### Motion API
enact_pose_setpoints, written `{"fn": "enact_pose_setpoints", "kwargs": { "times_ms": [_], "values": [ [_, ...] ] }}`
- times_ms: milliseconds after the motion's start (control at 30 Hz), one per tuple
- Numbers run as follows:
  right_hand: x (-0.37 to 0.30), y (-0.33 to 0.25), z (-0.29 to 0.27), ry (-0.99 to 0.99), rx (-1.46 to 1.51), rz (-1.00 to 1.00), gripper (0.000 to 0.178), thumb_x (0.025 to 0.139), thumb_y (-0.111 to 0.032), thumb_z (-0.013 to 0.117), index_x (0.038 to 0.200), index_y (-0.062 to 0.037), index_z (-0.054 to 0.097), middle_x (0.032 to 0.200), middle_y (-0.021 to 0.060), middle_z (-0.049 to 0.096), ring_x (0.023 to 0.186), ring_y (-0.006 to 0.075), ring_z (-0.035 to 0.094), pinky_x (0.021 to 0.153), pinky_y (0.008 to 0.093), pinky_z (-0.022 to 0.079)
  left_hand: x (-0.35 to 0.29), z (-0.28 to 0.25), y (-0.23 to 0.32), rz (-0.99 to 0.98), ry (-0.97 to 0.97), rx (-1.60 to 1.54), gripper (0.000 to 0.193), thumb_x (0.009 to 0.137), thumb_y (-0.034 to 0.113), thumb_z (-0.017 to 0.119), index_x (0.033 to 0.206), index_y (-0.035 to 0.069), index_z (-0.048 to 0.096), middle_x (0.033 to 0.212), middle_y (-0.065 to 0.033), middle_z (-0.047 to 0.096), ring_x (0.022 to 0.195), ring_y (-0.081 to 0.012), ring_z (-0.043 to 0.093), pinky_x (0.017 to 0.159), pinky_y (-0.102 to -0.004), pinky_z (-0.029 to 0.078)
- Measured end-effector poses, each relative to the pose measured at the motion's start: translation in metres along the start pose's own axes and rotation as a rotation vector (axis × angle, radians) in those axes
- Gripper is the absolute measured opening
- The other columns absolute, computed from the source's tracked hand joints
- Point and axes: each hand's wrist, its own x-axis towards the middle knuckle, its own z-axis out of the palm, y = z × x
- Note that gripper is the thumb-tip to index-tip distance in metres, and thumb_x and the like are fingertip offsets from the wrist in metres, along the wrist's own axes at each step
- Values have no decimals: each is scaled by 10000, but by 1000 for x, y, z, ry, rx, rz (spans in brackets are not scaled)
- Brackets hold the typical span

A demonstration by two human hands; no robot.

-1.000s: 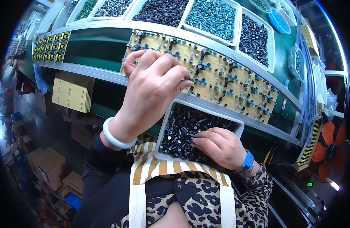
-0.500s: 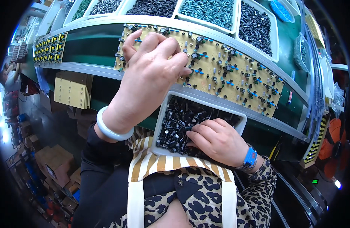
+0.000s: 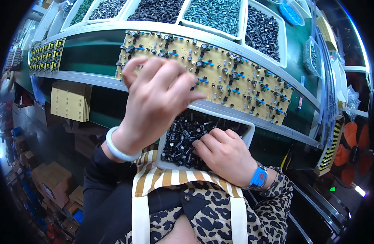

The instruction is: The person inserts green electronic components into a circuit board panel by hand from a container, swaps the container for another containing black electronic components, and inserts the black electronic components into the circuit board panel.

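Note:
My left hand (image 3: 156,97), with a pale bangle (image 3: 115,146) at its wrist, hovers between the circuit board panel (image 3: 227,89) and the tray. Its fingers curl in and the thumb points right; whatever they hold, if anything, is hidden. Several black, blue and green parts stand on the tan panel. My right hand (image 3: 227,152) dips into a white tray (image 3: 249,134) filled with loose black capacitors (image 3: 176,138). The right fingers bend together down among them, fingertips partly hidden, so what they pinch cannot be seen. A blue watch (image 3: 258,177) sits on that wrist.
Bins of teal parts (image 3: 213,16) and black parts (image 3: 262,34) line the far side. A panel with yellow parts (image 3: 46,55) lies at the left, above stacked bare boards (image 3: 69,101). Metal rails (image 3: 85,78) edge the green bench. An orange fan (image 3: 351,140) stands right.
My left hand has come down from the circuit board panel toward the tray. My right hand stays among the capacitors, and the whole view has shifted slightly.

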Motion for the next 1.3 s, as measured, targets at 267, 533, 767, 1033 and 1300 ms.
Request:
{"fn": "enact_pose_setpoints", "kwargs": {
  "times_ms": [267,533,767,1033,1300],
  "values": [
    [-5,17,-7,152,167,-3,135,1003,-152,771,1073,-47,724,1059,59,772,934,187,731,816,330,580,-61,-8,9,214,-313,-375,222,885,344,888,994,178,789,1063,47,735,1064,-161,674,1094,-470,368],
    [-8,27,-20,452,1460,605,239,1154,-129,656,1310,47,702,1135,107,784,972,116,736,871,267,618,-49,10,30,433,-417,-278,224,952,335,810,1111,177,820,959,43,657,1018,-150,651,1088,-450,379],
    [-4,25,-25,578,1110,583,280,1131,-59,678,1391,44,672,1156,84,770,988,110,729,881,251,594,-55,7,20,305,-185,-560,292,934,267,801,1217,199,832,956,48,631,1022,-168,630,1109,-474,366],
    [-1,33,-24,575,632,630,226,1006,-28,825,1209,34,747,1081,91,789,998,159,789,886,298,624,-42,6,-24,-50,62,-32,416,912,155,747,1310,254,815,1180,20,658,1175,-192,592,1178,-493,278],
    [12,38,-30,552,184,494,159,996,-14,819,1137,28,760,990,93,770,845,142,752,772,293,601,-43,6,-11,-22,34,-137,412,905,170,775,1303,264,824,1163,7,641,1167,-199,583,1177,-478,311]
  ]
}}
